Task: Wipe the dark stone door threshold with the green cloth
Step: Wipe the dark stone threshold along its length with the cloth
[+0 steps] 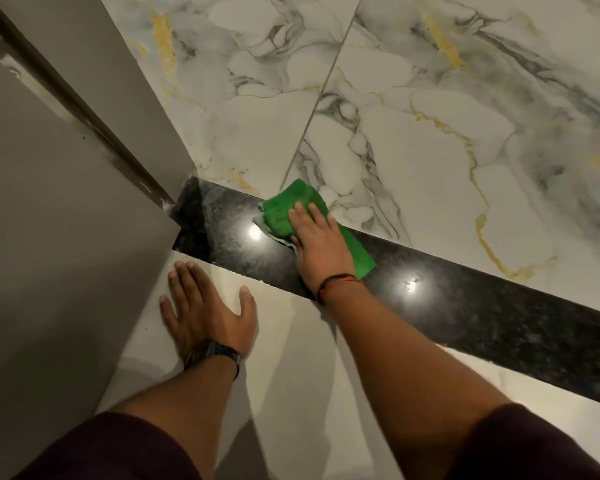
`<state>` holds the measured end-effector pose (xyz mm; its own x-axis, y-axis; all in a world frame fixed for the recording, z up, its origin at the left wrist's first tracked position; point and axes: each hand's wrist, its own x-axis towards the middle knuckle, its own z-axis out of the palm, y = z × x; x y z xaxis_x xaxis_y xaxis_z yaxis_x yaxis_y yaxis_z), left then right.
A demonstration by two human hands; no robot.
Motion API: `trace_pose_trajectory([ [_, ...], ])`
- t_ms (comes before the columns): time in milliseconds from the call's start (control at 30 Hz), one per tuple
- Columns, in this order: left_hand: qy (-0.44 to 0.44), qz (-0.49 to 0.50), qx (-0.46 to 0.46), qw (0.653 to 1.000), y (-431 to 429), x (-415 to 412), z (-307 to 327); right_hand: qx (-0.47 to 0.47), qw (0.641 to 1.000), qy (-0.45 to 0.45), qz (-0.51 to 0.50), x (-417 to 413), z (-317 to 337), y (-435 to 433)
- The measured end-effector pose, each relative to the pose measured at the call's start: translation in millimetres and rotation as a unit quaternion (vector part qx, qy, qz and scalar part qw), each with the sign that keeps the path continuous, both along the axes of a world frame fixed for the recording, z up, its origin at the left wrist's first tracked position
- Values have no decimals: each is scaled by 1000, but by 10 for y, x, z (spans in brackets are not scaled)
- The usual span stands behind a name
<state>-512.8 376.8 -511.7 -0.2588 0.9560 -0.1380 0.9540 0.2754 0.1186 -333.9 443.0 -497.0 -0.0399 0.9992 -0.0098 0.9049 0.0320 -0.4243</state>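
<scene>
The dark stone threshold (465,306) runs as a glossy black strip from the door frame at centre left down to the right edge. A folded green cloth (288,207) lies on its left part, its far corner reaching over the marble floor. My right hand (317,242) presses flat on the cloth, fingers spread and pointing away from me, a thread band on the wrist. My left hand (201,306) rests flat on the pale floor tile just in front of the threshold, fingers apart, with a dark watch on the wrist.
A grey door frame and wall (66,220) stand at the left, meeting the threshold's left end. White marble tiles with grey and gold veins (430,116) lie beyond the threshold. Plain pale tile (291,375) is on my side. Two ceiling lights reflect in the stone.
</scene>
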Motion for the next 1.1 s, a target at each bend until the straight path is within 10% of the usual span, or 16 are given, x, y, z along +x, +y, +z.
trace_pose_trajectory([
  [300,-22,-39,16,999,-34,94,20,-14,989,-18,144,1030,30,-1258],
  [567,-17,-230,-20,973,-962,1168,127,-22,971,-25,-238,2863,55,-2259],
  [933,-33,-428,-25,903,-1537,2070,57,-69,992,-7,-109,2488,133,-3772],
  [1100,-25,-539,-27,841,-1663,2205,78,9,948,99,-302,2576,321,-3726],
])
